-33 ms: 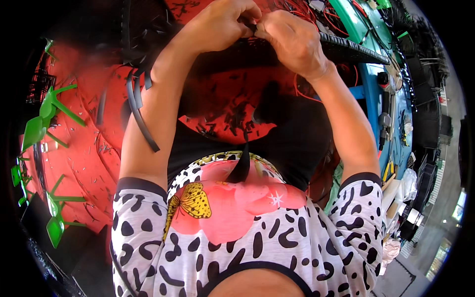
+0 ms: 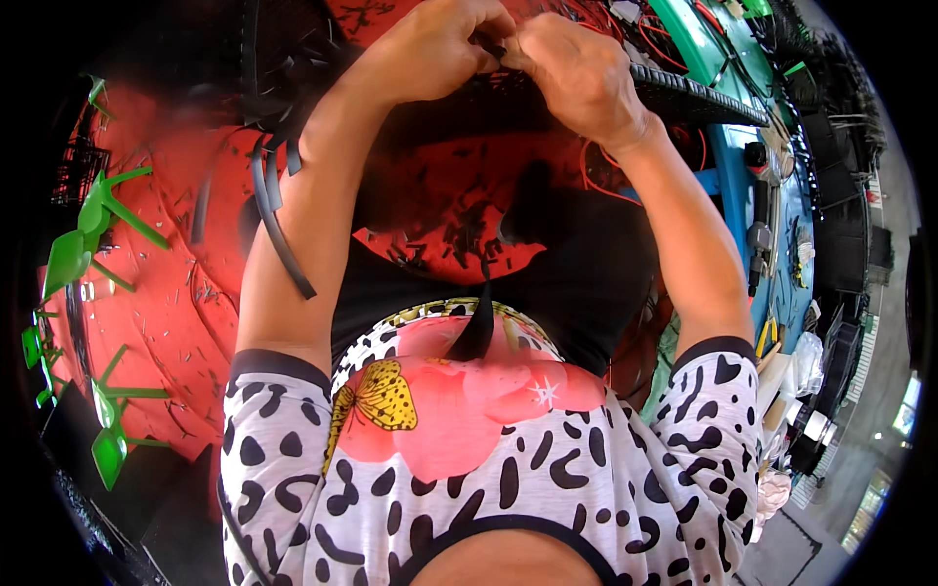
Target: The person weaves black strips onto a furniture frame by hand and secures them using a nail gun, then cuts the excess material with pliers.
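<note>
At the top middle my left hand (image 2: 435, 44) is closed, its fingertips curled round a short bit of black strip (image 2: 496, 51). My right hand (image 2: 576, 78) meets it there, closed, with thumb and finger pinched at the same strip. Both hands are over the edge of a black woven piece (image 2: 694, 95), which runs off to the right. Much of that piece is dark or hidden behind my hands. Beside my left forearm, several loose black flat strips (image 2: 266, 210) hang down.
Red cloth (image 2: 147, 332) strewn with black scraps (image 2: 479, 239) covers the left side and the space below my hands. Green sunglasses-shaped items (image 2: 93, 215) stand at far left. On the right, a blue surface (image 2: 791, 244) holds tools, including yellow-handled pliers (image 2: 767, 337), and a clear plastic bag (image 2: 806, 361).
My right hand has turned slightly and its wrist has shifted a little to the right. My left hand stays nearly where it was, at the same strip.
</note>
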### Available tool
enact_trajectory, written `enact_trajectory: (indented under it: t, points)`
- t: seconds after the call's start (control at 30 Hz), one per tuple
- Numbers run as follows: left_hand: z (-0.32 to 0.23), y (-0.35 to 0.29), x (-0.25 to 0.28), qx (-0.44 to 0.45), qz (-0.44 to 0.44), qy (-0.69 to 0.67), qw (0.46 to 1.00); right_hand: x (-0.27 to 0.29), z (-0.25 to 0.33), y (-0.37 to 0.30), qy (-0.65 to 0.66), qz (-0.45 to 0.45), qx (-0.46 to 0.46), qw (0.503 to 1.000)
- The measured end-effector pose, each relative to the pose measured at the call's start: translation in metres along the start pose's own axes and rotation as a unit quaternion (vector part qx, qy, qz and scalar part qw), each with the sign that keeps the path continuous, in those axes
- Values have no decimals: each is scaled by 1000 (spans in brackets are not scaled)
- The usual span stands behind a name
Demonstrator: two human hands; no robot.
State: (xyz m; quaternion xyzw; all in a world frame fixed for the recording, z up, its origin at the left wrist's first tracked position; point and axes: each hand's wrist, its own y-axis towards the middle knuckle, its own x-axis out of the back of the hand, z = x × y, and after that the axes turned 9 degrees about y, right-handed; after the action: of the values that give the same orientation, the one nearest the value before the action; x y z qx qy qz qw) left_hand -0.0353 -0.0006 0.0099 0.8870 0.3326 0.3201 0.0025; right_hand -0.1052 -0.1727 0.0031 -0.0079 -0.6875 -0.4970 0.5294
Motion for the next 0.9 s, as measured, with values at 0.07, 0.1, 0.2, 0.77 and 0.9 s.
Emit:
enact_trajectory:
  t: [0.07,0.1,0.2,0.77,0.9]
  points:
    - [2,2,1,-4,1,6,1000,-1,-8,5,60,-1,-53,997]
    - [3,2,4,-33,-10,47,998,2,-8,7,79,25,-72,994]
    - [1,3,4,-58,-31,97,993,1,-14,17,135,-4,-87,987]
    - [34,39,6,-40,-139,145,979,18,-26,-22,66,-188,-178,964]
    - [34,48,8,-52,-136,154,977,99,-44,-132,-91,-269,-398,872]
